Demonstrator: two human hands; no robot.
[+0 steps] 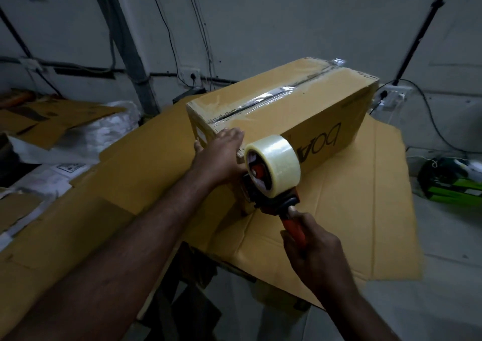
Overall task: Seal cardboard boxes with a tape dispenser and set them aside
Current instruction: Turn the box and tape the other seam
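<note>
The long brown cardboard box (pixel 300 111) lies on a flattened brown cardboard sheet (pixel 352 210), with a strip of clear tape (pixel 273 94) along its top seam. The left hand (pixel 221 155) presses flat on the box's near top edge, fingers straight and close together. The right hand (pixel 310 252) curls its fingers round the handle of the red tape dispenser with its clear roll (pixel 271 173), held at the box's near end face. Pulled aslant, the tape would probably wrinkle or lift. With weak left-hand pressure, the box could slide.
</note>
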